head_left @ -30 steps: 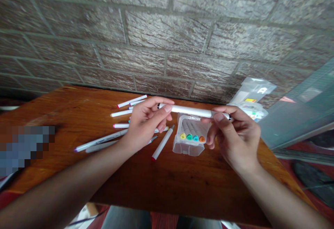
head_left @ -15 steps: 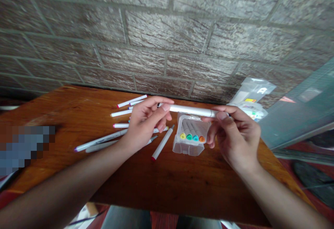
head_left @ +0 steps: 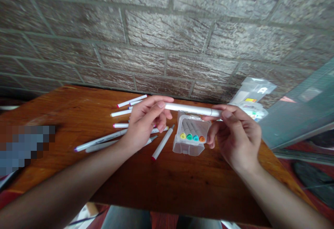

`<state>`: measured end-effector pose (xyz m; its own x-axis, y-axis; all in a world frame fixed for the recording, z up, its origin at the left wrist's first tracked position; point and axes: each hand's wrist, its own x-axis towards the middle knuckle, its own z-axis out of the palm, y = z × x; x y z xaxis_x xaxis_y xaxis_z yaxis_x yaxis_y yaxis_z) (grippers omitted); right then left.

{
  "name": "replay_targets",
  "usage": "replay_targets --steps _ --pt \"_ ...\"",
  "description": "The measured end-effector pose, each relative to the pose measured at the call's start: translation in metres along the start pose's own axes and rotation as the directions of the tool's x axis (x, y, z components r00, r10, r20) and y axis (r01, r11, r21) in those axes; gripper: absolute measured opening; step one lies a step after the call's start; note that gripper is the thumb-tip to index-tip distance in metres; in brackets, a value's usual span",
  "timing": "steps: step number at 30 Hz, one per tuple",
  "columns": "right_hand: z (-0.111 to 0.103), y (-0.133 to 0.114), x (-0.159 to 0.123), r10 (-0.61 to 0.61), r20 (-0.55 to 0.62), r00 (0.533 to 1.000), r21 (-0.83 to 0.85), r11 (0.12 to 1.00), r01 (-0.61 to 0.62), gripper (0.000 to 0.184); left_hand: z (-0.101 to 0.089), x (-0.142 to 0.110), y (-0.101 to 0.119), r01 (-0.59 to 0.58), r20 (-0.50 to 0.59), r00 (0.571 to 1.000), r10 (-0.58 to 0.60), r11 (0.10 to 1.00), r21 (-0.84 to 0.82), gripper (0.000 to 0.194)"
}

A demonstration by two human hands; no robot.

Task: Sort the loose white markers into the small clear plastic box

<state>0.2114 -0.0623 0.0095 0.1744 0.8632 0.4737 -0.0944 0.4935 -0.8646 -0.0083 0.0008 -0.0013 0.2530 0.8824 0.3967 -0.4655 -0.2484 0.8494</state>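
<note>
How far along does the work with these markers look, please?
It looks partly done. Four markers with coloured ends already sit in the clear case. In hand is a white marker, held between the left hand and right hand. Several loose markers lie outside the case on the table, so those seem to be left.

The left hand [head_left: 142,126] and right hand [head_left: 238,140] are bare, slender in build, with short nails visible on the thumbs. The left forearm [head_left: 78,178] and right forearm [head_left: 283,194] are likewise bare along their visible length. Legwear at the lower edge: trousers [head_left: 126,218] in a faded grey-blue, paler on the left leg, darker and shaded on the right. Fabric type cannot be determined; both legs are partly cut off.
</note>
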Motion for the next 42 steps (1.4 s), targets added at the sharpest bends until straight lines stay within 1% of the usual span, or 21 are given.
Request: replay_targets --steps 5,12,23,28,34,42 --pt "0.0007 -0.0015 -0.0003 0.009 -0.013 1.000 0.029 1.000 -0.009 0.016 -0.0001 0.0007 -0.0014 -0.007 0.003 1.000 0.007 1.000 -0.012 0.022" --pt "0.0000 -0.0013 0.0005 0.027 -0.010 1.000 0.004 1.000 -0.027 0.019 -0.0008 0.0001 -0.0017 0.010 -0.010 1.000 -0.010 1.000 -0.003 0.024" --pt "-0.0012 0.0006 0.0004 0.027 -0.021 0.999 0.041 0.999 -0.026 0.017 -0.0002 0.0009 -0.0013 0.015 -0.006 1.000 -0.015 0.999 -0.028 0.026" --pt "-0.0011 0.0001 0.0001 0.022 -0.022 0.999 0.028 0.999 -0.022 0.018 -0.0004 0.0006 -0.0007 0.027 -0.014 1.000 -0.028 0.999 -0.024 0.026" --pt "-0.0007 -0.0001 0.0000 0.023 -0.023 0.999 0.067 0.998 -0.021 0.018 -0.0006 0.0016 -0.0017 0.016 0.003 1.000 -0.015 0.998 -0.056 0.026" --pt "-0.0004 -0.0007 0.0008 0.018 -0.020 1.000 0.096 0.995 -0.016 0.019 -0.0009 0.0001 -0.0013 0.007 0.001 1.000 -0.007 0.998 -0.070 0.025"
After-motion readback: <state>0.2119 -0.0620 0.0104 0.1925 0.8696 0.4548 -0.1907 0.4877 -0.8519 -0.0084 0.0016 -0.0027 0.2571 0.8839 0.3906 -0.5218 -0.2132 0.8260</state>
